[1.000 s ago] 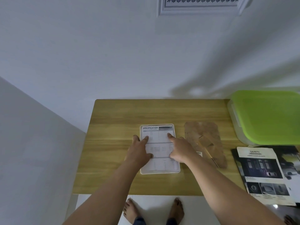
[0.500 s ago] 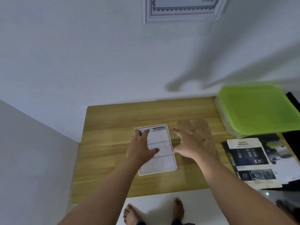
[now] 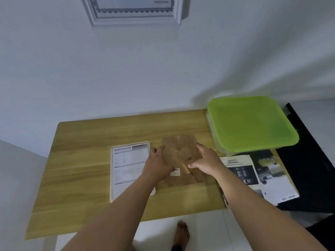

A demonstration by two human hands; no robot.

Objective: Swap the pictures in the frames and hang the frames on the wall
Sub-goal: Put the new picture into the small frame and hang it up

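Wooden table (image 3: 81,178) by white wall. Left hand (image 3: 157,164), right hand (image 3: 208,162), fingers spread, pressing brown backing board (image 3: 183,147) right of white frame (image 3: 126,169), likely to lift it.

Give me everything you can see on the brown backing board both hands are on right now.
The brown backing board lies flat on the wooden table, just right of the white frame holding the SPECIFICATION sheet. It looks like pressed fibreboard with a scalloped far edge, a fold-out stand strip down its middle and a small white label. The left hand and right hand rest on its sides.
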